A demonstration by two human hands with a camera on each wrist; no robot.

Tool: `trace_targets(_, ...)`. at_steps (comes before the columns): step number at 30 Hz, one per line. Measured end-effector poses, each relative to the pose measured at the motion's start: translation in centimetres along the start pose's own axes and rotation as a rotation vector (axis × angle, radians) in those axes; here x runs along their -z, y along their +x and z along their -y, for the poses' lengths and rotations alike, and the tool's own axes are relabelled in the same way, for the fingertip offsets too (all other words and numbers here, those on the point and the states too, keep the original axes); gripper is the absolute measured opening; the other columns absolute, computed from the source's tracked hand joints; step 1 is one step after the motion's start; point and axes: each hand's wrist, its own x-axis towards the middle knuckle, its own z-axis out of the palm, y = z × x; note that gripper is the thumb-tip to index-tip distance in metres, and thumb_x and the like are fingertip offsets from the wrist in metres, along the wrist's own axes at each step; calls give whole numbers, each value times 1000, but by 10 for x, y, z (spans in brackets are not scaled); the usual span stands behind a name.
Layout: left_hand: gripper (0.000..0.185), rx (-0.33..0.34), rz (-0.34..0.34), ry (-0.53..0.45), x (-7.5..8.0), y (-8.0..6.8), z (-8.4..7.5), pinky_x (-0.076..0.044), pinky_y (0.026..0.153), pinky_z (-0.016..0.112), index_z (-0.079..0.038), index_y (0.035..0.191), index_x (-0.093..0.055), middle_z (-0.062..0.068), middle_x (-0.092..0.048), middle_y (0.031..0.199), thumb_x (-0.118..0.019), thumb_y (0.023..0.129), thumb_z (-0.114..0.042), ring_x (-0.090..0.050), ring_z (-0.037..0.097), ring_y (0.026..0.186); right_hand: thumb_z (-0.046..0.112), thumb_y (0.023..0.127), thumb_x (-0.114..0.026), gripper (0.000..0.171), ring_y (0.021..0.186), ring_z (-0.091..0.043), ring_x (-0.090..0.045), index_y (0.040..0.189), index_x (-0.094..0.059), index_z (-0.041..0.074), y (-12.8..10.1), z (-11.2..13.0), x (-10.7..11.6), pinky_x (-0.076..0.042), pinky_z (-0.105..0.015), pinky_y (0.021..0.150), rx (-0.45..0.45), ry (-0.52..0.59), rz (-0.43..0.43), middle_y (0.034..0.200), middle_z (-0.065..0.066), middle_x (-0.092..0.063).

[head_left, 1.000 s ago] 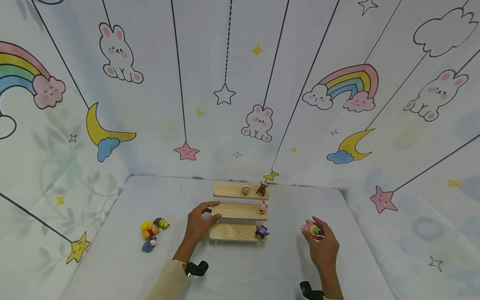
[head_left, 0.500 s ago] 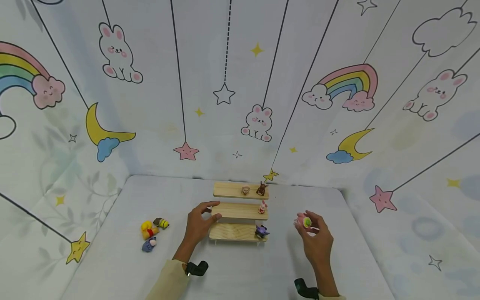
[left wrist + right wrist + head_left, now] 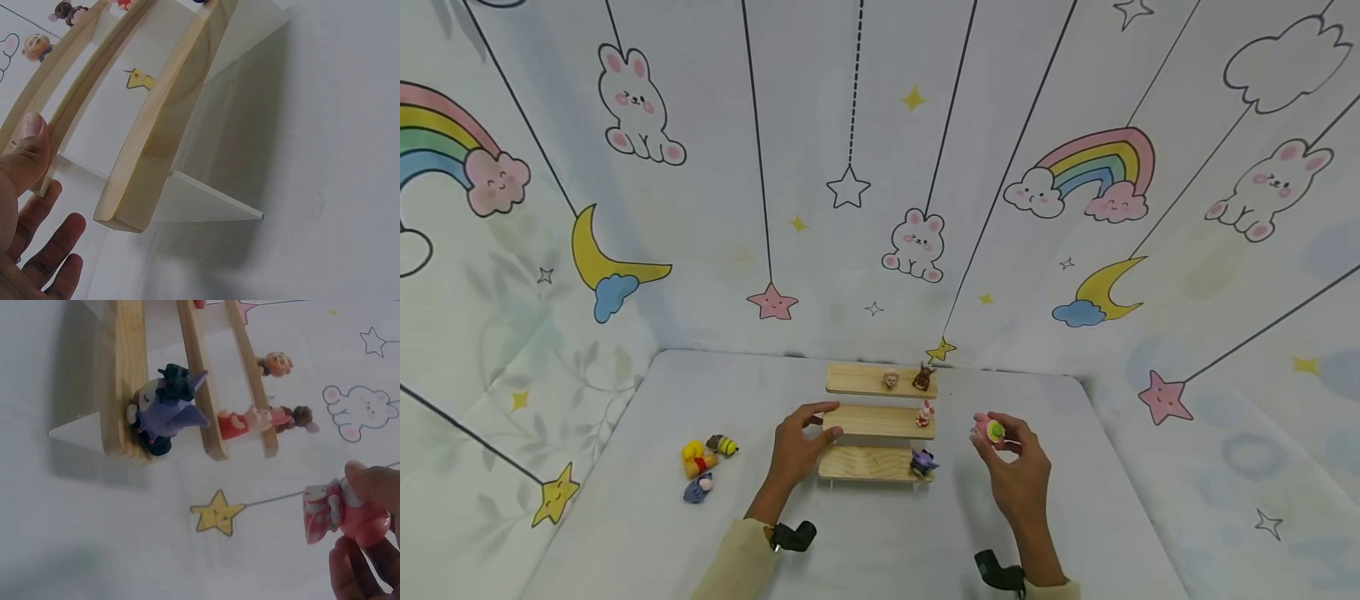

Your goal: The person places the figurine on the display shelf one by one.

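Observation:
My left hand [image 3: 797, 450] grips the left end of the middle board of a three-tier wooden display shelf [image 3: 868, 422], its thumb [image 3: 31, 144] on the board in the left wrist view. To the shelf's right, my right hand [image 3: 1021, 479] pinches a pink figurine [image 3: 359, 512] in a checked dress between thumb and fingers, held in the air. A purple figurine [image 3: 165, 415] stands at the right end of the lowest board. On the middle board sits a red-and-white rabbit figurine [image 3: 925, 414]. The top board bears a tan figurine [image 3: 891, 380] and a brown one [image 3: 922, 378].
Left of the shelf, a yellow bear figurine [image 3: 697, 461], a striped bee figurine [image 3: 723, 446] and a blue-grey figurine [image 3: 698, 488] lie grouped on the white table [image 3: 625, 533]. A printed cloth [image 3: 820, 108] with rabbits and stars hangs behind and at the sides.
My right hand has moved left and slightly away from me, bringing the pink figurine closer to the shelf. The left hand keeps its hold on the middle board.

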Motion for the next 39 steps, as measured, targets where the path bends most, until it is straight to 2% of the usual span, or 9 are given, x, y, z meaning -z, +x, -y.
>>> trace_targets(10, 47, 22, -5, 4, 0, -2, -5, -49, 103, 63, -22, 133, -75, 3, -72, 138, -88, 88, -19, -68, 31, 115, 20, 89, -89, 50, 105, -9, -59, 135, -72, 31, 3, 23, -8, -48, -12, 90, 117, 69, 29, 125, 5, -67)
trace_targets(22, 47, 10, -9, 10, -1, 0, -2, -48, 104, 64, -21, 134, -75, 3, -73, 137, -87, 88, -19, -68, 30, 115, 13, 87, -89, 55, 105, -11, -61, 136, -73, 30, 9, 47, -28, -48, -11, 94, 221, 158, 128, 121, 3, -68)
trace_targets(29, 48, 24, -6, 5, -1, 1, -1, -48, 105, 63, -23, 134, -74, 2, -72, 138, -87, 88, -18, -68, 33, 117, 13, 84, -92, 56, 105, -14, -64, 136, -73, 20, 11, 56, -41, -49, -18, 94, 309, 167, 159, 119, 3, -71)
trace_targets(34, 49, 30, -7, 6, -2, 1, 0, -48, 105, 63, -24, 134, -74, 2, -72, 139, -87, 88, -17, -68, 36, 118, 19, 87, -90, 51, 108, -14, -64, 135, -73, 19, 12, 62, -48, -51, -26, 97, 341, 165, 194, 123, 6, -72)
trace_targets(39, 48, 23, -11, 7, -1, 1, -1, -48, 106, 63, -24, 134, -75, 2, -73, 138, -88, 88, -19, -69, 32, 116, 20, 88, -90, 49, 115, -15, -65, 134, -73, 22, 11, 68, -56, -52, -40, 102, 351, 168, 229, 126, 6, -72)
